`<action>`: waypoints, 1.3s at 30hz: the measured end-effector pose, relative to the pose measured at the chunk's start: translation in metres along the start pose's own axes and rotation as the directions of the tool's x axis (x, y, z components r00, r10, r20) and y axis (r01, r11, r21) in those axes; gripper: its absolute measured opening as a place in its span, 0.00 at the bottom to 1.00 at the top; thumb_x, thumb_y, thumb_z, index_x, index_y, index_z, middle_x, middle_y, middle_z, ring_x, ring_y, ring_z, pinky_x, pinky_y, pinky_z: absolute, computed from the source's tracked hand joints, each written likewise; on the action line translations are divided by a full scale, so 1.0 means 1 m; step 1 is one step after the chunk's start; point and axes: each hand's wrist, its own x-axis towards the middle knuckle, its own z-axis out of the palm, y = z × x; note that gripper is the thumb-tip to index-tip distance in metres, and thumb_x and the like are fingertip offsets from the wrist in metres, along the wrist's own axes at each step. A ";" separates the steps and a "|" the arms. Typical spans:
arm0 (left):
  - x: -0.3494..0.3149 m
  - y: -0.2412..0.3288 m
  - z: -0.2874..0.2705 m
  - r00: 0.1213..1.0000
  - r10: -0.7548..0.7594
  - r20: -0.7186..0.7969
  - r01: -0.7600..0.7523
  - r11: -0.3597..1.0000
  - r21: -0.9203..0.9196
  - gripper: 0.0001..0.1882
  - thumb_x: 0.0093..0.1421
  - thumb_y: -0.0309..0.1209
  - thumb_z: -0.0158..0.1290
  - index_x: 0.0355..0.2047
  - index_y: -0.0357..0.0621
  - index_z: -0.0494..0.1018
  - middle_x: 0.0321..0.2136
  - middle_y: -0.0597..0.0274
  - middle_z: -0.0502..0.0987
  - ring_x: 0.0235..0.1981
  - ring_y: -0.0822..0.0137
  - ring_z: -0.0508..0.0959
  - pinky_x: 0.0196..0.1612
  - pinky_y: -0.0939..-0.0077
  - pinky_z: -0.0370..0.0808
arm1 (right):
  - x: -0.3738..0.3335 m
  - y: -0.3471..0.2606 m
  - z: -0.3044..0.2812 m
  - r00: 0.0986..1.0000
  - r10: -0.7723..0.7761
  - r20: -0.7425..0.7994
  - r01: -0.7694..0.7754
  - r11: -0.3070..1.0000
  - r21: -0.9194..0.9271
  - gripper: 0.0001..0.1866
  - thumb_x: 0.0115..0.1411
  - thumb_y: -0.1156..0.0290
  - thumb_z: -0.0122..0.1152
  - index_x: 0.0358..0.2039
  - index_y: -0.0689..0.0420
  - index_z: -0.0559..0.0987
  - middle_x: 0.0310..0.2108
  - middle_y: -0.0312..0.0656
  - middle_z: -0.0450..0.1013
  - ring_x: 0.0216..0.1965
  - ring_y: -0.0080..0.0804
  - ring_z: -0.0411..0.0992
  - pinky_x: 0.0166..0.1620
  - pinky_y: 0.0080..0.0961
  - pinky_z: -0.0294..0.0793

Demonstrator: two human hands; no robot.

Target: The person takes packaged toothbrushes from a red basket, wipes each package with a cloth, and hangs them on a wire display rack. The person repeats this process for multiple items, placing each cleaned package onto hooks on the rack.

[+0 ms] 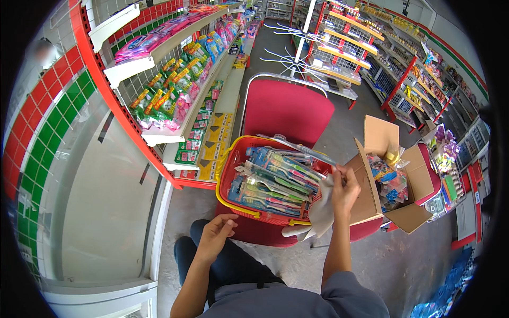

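A red shopping basket point(225, 183) with yellow handles rests on the seat of a red chair. Packaged toothbrushes point(278, 177) fill it, lying in several directions. Over the basket's right side, my right hand point(344, 190) pinches the end of one long, thin toothbrush pack point(302, 148), which slants up and left across the basket's far side. A light grey cloth point(320, 212) hangs beside the same hand over the basket's right rim; whether the fingers grip it too is unclear. My left hand point(214, 237) hovers near the basket's front left corner, empty, its fingers loosely bent and apart.
The red chair back point(286, 111) rises behind the basket. To the right stands an open cardboard box point(366, 185) with bagged goods inside. A shelf point(154, 69) with green and pink packs runs along the left. Beyond the chair is a wire rack point(297, 42).
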 end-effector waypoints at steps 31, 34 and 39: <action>-0.098 0.058 -0.048 0.819 0.282 -0.500 -0.538 0.682 -0.495 0.35 0.69 0.60 0.34 0.61 0.44 0.64 0.43 0.59 0.76 0.41 0.67 0.76 0.50 0.69 0.75 | -0.129 -0.258 0.091 0.745 -0.391 0.541 -0.375 0.425 0.824 0.12 0.58 0.75 0.66 0.40 0.61 0.74 0.35 0.37 0.72 0.37 0.21 0.70 0.43 0.20 0.70; -0.101 0.047 -0.046 0.835 0.191 -0.516 -0.491 0.681 -0.544 0.30 0.72 0.53 0.35 0.58 0.39 0.66 0.48 0.56 0.76 0.49 0.65 0.77 0.51 0.70 0.75 | -0.150 -0.292 0.118 0.706 -0.552 0.444 -0.104 0.538 0.836 0.16 0.56 0.70 0.70 0.40 0.61 0.73 0.39 0.44 0.70 0.41 0.34 0.70 0.47 0.30 0.69; -0.103 0.042 -0.071 0.739 0.351 -0.575 -0.636 0.645 -0.423 0.21 0.73 0.40 0.35 0.57 0.41 0.66 0.50 0.56 0.75 0.48 0.66 0.77 0.51 0.71 0.75 | -0.191 -0.305 0.119 0.604 -0.749 0.274 0.195 0.472 0.860 0.23 0.62 0.73 0.59 0.58 0.63 0.71 0.52 0.52 0.70 0.50 0.44 0.70 0.54 0.33 0.68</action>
